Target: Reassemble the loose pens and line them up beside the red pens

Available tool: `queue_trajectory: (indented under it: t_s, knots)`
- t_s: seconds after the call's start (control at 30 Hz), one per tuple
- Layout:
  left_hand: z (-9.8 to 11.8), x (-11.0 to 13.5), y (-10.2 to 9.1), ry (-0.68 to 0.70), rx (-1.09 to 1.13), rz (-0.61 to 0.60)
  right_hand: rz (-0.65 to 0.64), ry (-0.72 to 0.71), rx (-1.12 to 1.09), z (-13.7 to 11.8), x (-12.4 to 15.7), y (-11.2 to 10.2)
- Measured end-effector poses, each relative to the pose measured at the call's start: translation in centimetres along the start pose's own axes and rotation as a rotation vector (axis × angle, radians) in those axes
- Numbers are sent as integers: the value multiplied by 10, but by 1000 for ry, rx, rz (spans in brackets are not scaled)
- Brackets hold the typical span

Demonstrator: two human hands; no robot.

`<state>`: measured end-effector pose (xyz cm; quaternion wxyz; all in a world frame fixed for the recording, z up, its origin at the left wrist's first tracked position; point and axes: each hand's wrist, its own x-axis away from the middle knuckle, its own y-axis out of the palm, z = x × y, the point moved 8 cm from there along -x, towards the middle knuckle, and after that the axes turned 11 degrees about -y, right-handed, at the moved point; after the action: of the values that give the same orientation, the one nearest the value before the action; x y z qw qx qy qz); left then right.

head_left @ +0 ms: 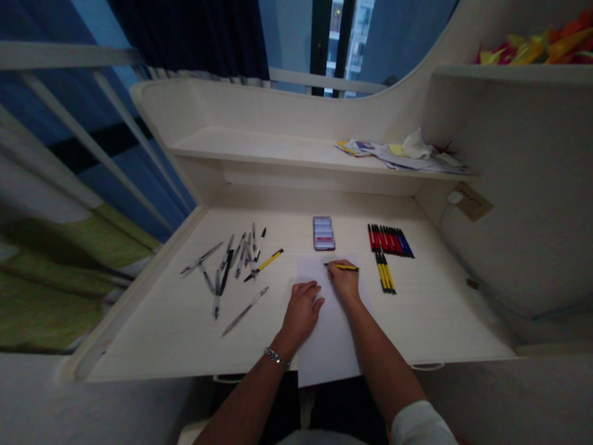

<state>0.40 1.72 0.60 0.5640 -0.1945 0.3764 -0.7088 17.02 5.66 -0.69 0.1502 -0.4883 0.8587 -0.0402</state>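
Note:
My right hand (pixel 345 281) grips a yellow and black pen (pixel 346 267), its dark tip over the upper part of a white sheet of paper (pixel 327 346). Whether the tip touches the sheet is too small to tell. Flat on the left edge of the paper lies my left hand (pixel 302 306), fingers stretched out and holding nothing. A phone (pixel 323 233) with a lit screen lies just beyond the sheet. To the left are another yellow and black pen (pixel 264 265), a clear pen (pixel 244 311) and several scattered pens (pixel 226 272).
Red and blue pens (pixel 390 240) lie in a row at the right, with several yellow pens (pixel 385 273) below them. Papers and a crumpled tissue (pixel 417 145) rest on the shelf (pixel 278 147). A cable (pixel 447 238) runs from the wall socket (pixel 472 201).

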Motion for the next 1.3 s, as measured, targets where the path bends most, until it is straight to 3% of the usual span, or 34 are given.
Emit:
queue_trajectory:
  t_s: [0.3,0.57,0.8,1.13,1.3]
  knots:
    - [-1,1,0,-8,11,6,65,35,-13,6,0,-4]
    - [0,0,0,-10,-4,2,-1,28,-28,4,0,3]
    - [0,1,0,-12,-1,6,98,39,14,6,-1,-4]
    - [2,0,-1,-19,7,-11,41,15,-15,5,1,3]
    - [2,-1,-1,-30,-6,-25,112,9,32,8,-2,-2]
